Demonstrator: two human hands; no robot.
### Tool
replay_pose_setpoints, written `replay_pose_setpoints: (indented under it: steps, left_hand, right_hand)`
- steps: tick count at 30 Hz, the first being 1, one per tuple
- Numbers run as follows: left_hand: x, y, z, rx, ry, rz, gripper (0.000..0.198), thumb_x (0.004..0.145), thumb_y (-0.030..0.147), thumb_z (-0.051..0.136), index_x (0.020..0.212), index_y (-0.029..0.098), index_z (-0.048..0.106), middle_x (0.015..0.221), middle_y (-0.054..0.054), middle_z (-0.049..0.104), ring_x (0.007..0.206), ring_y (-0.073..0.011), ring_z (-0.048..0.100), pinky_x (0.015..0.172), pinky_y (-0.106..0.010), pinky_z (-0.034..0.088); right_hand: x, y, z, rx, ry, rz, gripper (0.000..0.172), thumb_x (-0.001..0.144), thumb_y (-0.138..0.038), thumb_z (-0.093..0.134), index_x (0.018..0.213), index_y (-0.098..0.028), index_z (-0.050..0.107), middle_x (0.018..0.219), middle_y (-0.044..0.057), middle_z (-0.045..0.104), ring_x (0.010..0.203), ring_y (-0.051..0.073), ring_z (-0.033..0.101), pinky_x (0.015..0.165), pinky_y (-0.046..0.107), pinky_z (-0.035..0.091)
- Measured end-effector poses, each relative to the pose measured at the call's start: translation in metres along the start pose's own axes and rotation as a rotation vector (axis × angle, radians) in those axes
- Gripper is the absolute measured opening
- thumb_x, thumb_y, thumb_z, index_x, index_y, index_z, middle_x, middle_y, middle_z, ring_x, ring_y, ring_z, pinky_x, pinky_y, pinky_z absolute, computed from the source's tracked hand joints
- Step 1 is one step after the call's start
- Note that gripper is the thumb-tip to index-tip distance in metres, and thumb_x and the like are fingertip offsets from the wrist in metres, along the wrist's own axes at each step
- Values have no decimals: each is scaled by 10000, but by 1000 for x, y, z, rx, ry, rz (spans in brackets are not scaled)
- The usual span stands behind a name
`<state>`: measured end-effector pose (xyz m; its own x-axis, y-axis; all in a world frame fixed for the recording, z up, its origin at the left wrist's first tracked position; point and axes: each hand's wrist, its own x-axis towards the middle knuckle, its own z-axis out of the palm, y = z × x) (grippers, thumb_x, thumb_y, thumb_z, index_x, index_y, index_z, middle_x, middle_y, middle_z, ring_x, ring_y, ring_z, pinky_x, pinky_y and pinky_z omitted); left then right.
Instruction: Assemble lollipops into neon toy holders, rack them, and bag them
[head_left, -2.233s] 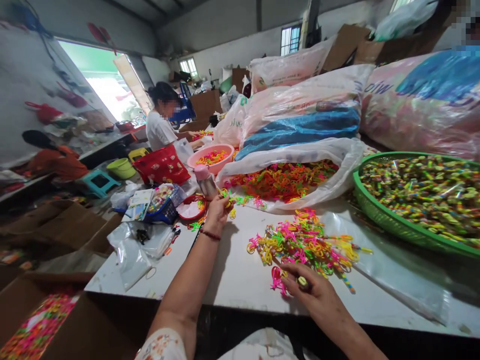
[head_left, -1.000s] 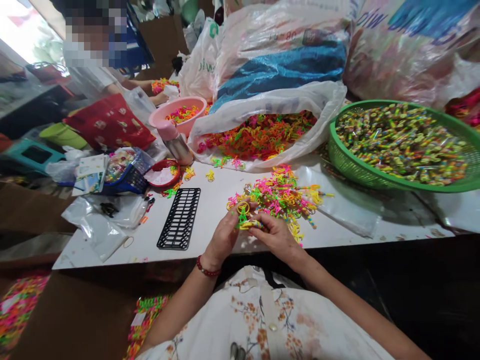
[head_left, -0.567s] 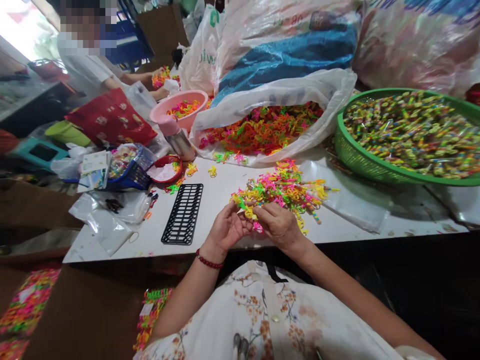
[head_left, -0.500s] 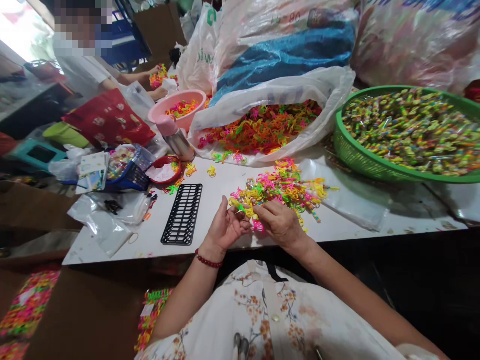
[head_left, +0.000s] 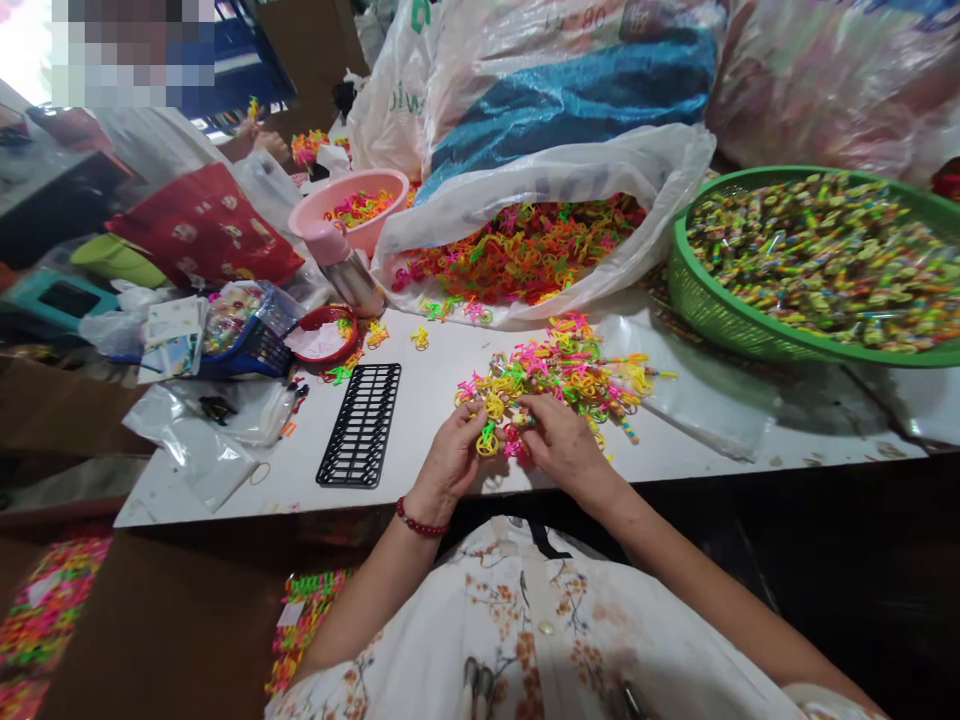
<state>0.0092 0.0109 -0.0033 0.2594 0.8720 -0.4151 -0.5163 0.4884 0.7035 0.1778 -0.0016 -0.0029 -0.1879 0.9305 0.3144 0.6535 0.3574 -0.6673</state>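
My left hand (head_left: pixel 452 452), with a red bead bracelet on its wrist, is closed in a pinch on a small yellow and green plastic figure (head_left: pixel 487 438) with a round, open outline. Just right of it, my right hand (head_left: pixel 566 442) has its fingertips closed around a short striped piece (head_left: pixel 523 418), mostly hidden by the fingers. Both hands are at the near side of a pile of bright plastic figures and striped sticks (head_left: pixel 562 365) on the white table (head_left: pixel 427 400). A pink figure (head_left: pixel 514 441) shows between the hands.
Left on the table lies a black slotted rack (head_left: pixel 360 425). Beyond are a red basket (head_left: pixel 352 345), a steel flask (head_left: pixel 349 275), a pink basin (head_left: pixel 296 215) and an open sack (head_left: pixel 442 235). A green basket (head_left: pixel 679 250) stands right. Another person's hand (head_left: pixel 270 143) shows at back left.
My left hand has gone from open fingers to a pinch on the yellow and green figure. My right hand has drawn slightly away. The other person's hand has risen with a yellow piece.
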Motion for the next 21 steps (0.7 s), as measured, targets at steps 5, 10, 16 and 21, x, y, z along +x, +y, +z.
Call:
replay_pose_setpoints:
  steps: [5, 10, 16, 21]
  left_hand:
    - [-2, -3, 5, 50, 68, 155, 358, 786, 438, 732, 882, 193, 490, 684, 64, 517, 548, -67, 508, 543, -205, 438]
    - [-3, -8, 4, 249, 151, 261, 347, 848, 508, 644, 922, 204, 494, 698, 68, 474, 532, -60, 421, 522, -199, 371]
    - [-7, -7, 8, 437, 193, 364, 314, 889, 505, 584, 937, 202, 515, 804, 34, 490, 687, -99, 451, 656, -224, 399]
    - [-7, -7, 10, 513, 185, 413, 302, 900, 502, 568, 904, 202, 529, 827, 20, 504, 763, -123, 462, 718, -235, 391]
  right_hand:
    - [-5, -7, 1, 278, -134, 206, 201, 946, -346, 507, 1020, -202, 627, 819, 17, 651, 719, 162, 577, 679, 285, 456]
    - [-6, -9, 5, 369, -159, 239, 222, 954, -349, 496, 1055, -196, 620, 853, 15, 659, 758, 157, 586, 716, 281, 447]
    - [-3, -15, 5, 444, -178, 235, 209, 949, -351, 509, 921, -200, 650, 806, 8, 658, 743, 155, 589, 696, 272, 451]
    - [-5, -12, 8, 396, -113, 154, 182, 936, -335, 545, 959, -211, 677, 884, 33, 702, 789, 178, 627, 737, 303, 475]
